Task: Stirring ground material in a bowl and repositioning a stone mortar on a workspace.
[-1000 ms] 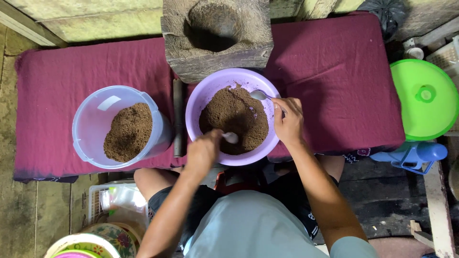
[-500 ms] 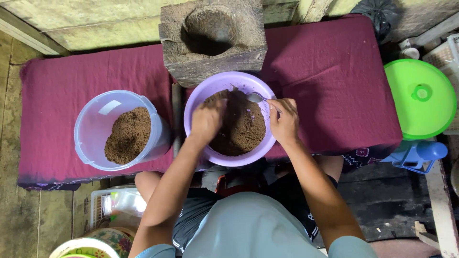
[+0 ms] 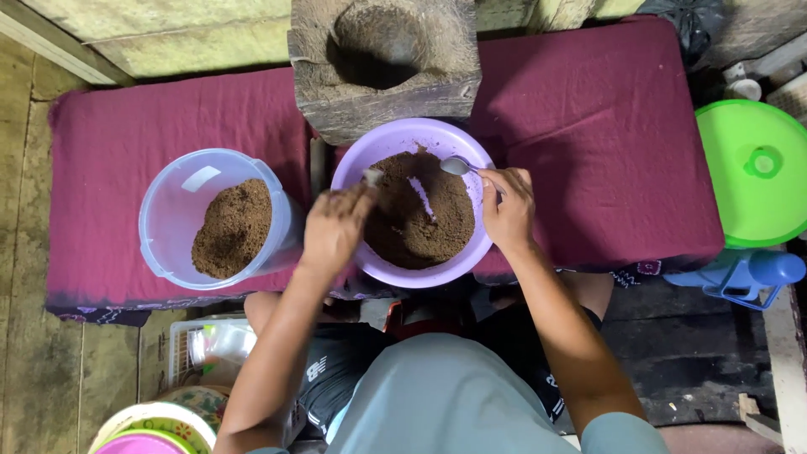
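A purple bowl point(image 3: 402, 139) holding brown ground powder point(image 3: 420, 223) rests on a maroon cloth. My left hand point(image 3: 334, 229) hovers over the bowl's left side, blurred, fingers closed around a small pale scoop whose tip shows above the powder. My right hand point(image 3: 508, 207) rests on the bowl's right rim and grips a metal spoon point(image 3: 456, 166), its head lying over the powder. To the left stands a clear plastic tub point(image 3: 176, 197) partly filled with the same brown powder point(image 3: 232, 229).
A wooden mortar block point(image 3: 382, 59) stands behind the bowl. The maroon cloth point(image 3: 605, 126) covers a low bench. A green round lid point(image 3: 752, 172) and a blue plastic jug point(image 3: 744, 273) sit at right. Colourful bowls point(image 3: 151, 424) and a basket point(image 3: 206, 349) lie at lower left.
My left hand has moved from inside the bowl toward its left rim, carrying the scoop. A bare streak now shows in the powder. My right hand has stayed at the rim.
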